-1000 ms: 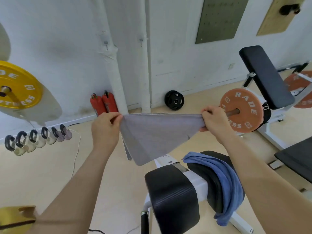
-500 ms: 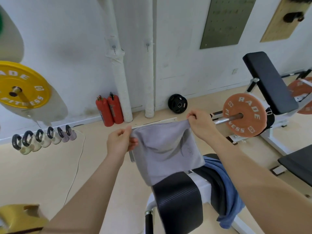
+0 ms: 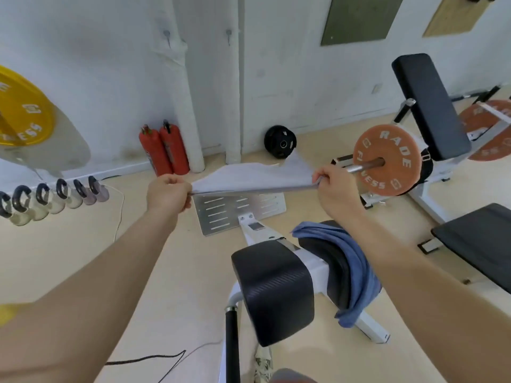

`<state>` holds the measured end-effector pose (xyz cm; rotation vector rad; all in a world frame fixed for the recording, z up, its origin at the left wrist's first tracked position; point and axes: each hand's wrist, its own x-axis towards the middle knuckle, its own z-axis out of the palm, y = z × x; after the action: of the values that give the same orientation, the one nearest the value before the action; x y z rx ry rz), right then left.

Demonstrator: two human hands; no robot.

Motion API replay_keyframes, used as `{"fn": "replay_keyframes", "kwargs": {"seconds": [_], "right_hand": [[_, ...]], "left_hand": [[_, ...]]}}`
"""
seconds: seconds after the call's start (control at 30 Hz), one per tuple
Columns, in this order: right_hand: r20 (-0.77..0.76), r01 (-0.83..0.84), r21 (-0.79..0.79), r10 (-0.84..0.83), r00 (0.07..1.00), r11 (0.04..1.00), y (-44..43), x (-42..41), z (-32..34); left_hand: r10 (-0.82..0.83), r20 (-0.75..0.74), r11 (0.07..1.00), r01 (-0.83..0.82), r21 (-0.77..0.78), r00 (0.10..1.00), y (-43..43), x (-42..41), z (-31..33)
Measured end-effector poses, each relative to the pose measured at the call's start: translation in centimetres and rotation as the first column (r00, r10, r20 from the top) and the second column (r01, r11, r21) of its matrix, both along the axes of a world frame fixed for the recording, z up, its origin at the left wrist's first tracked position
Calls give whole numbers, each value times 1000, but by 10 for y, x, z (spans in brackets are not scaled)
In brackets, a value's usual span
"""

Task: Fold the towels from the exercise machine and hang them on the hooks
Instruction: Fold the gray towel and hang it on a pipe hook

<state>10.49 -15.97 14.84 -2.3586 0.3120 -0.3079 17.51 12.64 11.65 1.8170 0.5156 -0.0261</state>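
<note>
The exercise machine (image 3: 312, 268) fills the lower middle, and its big black pad (image 3: 272, 294) is my landmark. Beyond the pad and to its right stands a black bench cushion (image 3: 430, 106), tilted up against the white wall.

Just left of that cushion, beyond and right of the pad, an orange weight plate (image 3: 387, 160) sits on a steel bar. White letters read "RADE" across its top, and "FI" and "ESS" run round its lower left rim; the middle of that word I cannot make out. Far left of the pad a yellow weight plate (image 3: 19, 117) is cut by the frame edge, and only "ESS" is readable on it.

The blue towel (image 3: 356, 275) hangs draped over the machine's second pad, just right of the landmark.

The grey towel (image 3: 249, 179) is in the air beyond the pad, above the machine's slotted metal footplate (image 3: 240, 211). It is stretched taut and nearly flat between my hands. My left hand (image 3: 168, 192) pinches its left end with curled fingers; my right hand (image 3: 336, 189) is clenched round its right end.

Two red fire extinguishers (image 3: 166, 150) stand at the wall beyond and left of the pad. A small black plate (image 3: 279, 144) leans there straight beyond it. A row of kettlebells (image 3: 52, 194) lies far left.

High on the wall beyond the pad are two small hooks (image 3: 166, 34).
</note>
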Motion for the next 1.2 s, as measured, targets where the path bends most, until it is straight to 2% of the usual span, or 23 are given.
{"fn": "replay_keyframes", "kwargs": {"seconds": [0.07,0.17,0.2,0.27,0.33,0.37,0.4,0.43,0.47,0.5,0.53,0.57,0.67,0.7,0.87,0.93,1.0,1.07,1.13,1.2], "right_hand": [[-169,30,-18,-33,985,999,1,-36,-57],[-413,-78,-278,-45,910,957,0,-84,-131],[-505,-116,-294,-52,862,949,-1,-97,-145],[-652,-179,-210,-2,758,961,-2,-116,-166],[-713,-162,-137,16,701,977,0,-122,-176],[-716,-93,-100,-6,698,991,1,-121,-179],[-706,74,0,-53,706,997,3,-119,-181],[-711,299,149,-108,695,942,4,-115,-182],[-726,512,306,-151,671,803,6,-113,-181],[-737,655,427,-180,652,623,6,-113,-181],[-734,716,507,-196,651,480,5,-114,-180],[-726,730,548,-203,658,408,5,-116,-179],[-715,738,601,-206,668,308,9,-124,-178],[-715,737,600,-205,669,311,11,-127,-179],[-666,680,564,-229,710,469,19,-144,-193],[-657,690,561,-262,707,458,22,-151,-196],[-689,734,603,-259,677,313,22,-154,-199],[-759,781,607,-185,625,147,20,-159,-201],[-839,843,537,-85,538,37,19,-172,-203],[-857,855,515,-38,514,-62,21,-183,-202]], "left_hand": [[-80,-102,994,87,63,991,4,-29,-46],[-211,-283,952,262,156,936,11,-73,-106],[-239,-349,937,309,162,906,14,-85,-120],[-281,-437,920,369,131,854,20,-103,-138],[-301,-491,913,395,98,817,24,-114,-146],[-301,-504,915,393,86,810,25,-117,-147],[-295,-511,920,384,76,808,27,-119,-148],[-286,-513,927,369,66,810,29,-121,-149],[-280,-513,933,355,53,812,30,-122,-148],[-276,-510,939,342,38,815,31,-123,-147],[-275,-506,943,332,25,818,32,-124,-146],[-280,-504,943,332,16,817,33,-125,-144],[-323,-525,924,382,4,787,33,-132,-140],[-331,-532,919,394,4,779,34,-135,-140],[-326,-545,921,389,0,772,36,-152,-144],[-331,-550,919,395,-2,767,37,-159,-146],[-341,-554,914,405,-8,759,39,-165,-148],[-369,-566,896,444,-5,738,43,-172,-149],[-410,-580,854,520,26,704,48,-180,-148],[-425,-553,850,527,30,717,54,-184,-143]]}}
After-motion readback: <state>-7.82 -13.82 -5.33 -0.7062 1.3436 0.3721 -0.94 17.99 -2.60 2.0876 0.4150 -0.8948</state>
